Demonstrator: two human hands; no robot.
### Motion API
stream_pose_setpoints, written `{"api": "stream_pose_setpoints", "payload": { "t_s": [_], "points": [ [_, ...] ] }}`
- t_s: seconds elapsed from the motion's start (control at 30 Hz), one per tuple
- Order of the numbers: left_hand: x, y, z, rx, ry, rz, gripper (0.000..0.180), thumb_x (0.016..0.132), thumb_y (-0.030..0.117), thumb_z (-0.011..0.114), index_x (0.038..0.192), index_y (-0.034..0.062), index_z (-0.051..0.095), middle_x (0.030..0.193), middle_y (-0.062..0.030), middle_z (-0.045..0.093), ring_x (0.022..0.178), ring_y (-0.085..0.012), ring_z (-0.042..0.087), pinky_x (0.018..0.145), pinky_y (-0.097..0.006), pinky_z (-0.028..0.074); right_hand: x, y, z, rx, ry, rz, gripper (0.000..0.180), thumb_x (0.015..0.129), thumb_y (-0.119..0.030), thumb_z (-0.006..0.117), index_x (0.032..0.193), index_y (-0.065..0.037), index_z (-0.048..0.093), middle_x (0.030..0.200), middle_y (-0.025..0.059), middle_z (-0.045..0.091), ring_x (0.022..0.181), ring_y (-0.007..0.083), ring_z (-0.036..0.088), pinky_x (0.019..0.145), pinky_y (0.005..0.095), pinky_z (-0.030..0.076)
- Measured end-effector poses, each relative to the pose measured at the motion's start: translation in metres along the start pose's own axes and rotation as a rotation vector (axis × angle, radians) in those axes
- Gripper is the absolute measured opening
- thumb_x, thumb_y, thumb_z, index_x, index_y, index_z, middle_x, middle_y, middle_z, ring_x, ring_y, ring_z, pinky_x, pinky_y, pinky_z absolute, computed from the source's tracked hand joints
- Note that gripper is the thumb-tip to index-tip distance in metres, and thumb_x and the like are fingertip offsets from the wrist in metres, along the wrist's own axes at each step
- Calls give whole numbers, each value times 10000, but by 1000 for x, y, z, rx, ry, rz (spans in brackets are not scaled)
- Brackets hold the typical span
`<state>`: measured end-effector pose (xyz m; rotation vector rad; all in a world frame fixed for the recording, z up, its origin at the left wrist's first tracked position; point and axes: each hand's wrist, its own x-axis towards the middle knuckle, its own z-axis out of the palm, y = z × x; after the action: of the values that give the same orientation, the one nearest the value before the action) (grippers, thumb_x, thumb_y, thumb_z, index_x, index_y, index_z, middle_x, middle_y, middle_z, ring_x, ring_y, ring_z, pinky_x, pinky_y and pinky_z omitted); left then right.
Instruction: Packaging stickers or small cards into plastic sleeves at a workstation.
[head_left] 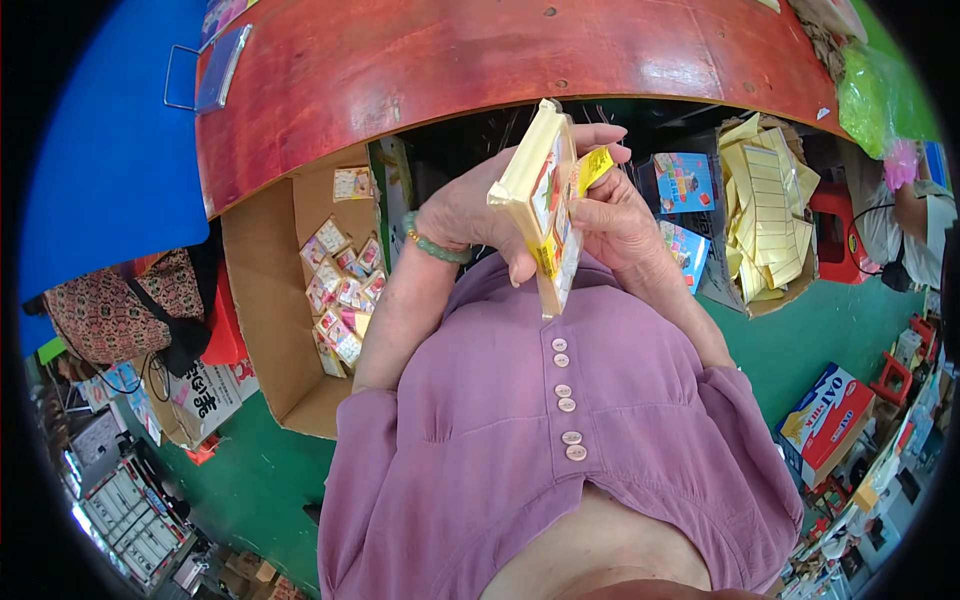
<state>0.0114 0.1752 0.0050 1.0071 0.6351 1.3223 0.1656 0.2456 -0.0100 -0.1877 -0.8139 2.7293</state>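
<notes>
- left hand (pixel 470 215) clasps a flat cream-and-yellow packet (pixel 545 205), centre frame.
- right hand (pixel 625 225) pinches a small yellow tab (pixel 594 168) at its edge.
- open cardboard box (pixel 270 330), left, already partly filled with similar small packets (pixel 342 290).

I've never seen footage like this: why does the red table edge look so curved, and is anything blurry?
Head view: the fisheye lens bows the red wooden table and blackens the corners. Lighting is even, with soft glare on the tabletop. The flat yellow packet, held by the left hand and right hand, is sharp; rim clutter smears.
</notes>
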Motion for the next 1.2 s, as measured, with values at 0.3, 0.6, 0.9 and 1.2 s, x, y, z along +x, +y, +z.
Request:
{"api": "stream_pose_setpoints", "payload": {
  "t_s": [0.3,0.6,0.9,1.2],
  "points": [
    [4,-8,19,-175,290,19,1275,355,619,838,1368,10,360,1303,-104,484,1201,-188,475,1006,-336,393,-1,5,-20,112,125,-67,411,852,-49,616,1238,0,486,1157,134,601,1048,224,611,926,373,498],
    [0,-13,7,39,584,192,796,631,294,874,1239,15,441,1081,-33,536,997,-117,531,907,-271,442,5,-1,-32,113,203,-278,367,881,-66,586,1228,-2,485,1171,139,595,1052,223,609,924,384,501],
    [6,-9,10,241,787,82,458,721,52,796,1086,15,521,939,-18,559,759,-56,556,703,-194,502,5,-12,-38,-137,302,-379,316,865,-23,592,1171,22,528,1105,140,628,985,200,634,881,350,519],
    [6,-18,4,446,918,252,297,790,44,734,1057,-20,622,843,-27,649,762,-56,594,696,-201,504,12,-12,-41,-248,340,-408,277,841,3,619,1115,28,581,1041,131,655,931,174,645,850,316,518]
  ]
}}
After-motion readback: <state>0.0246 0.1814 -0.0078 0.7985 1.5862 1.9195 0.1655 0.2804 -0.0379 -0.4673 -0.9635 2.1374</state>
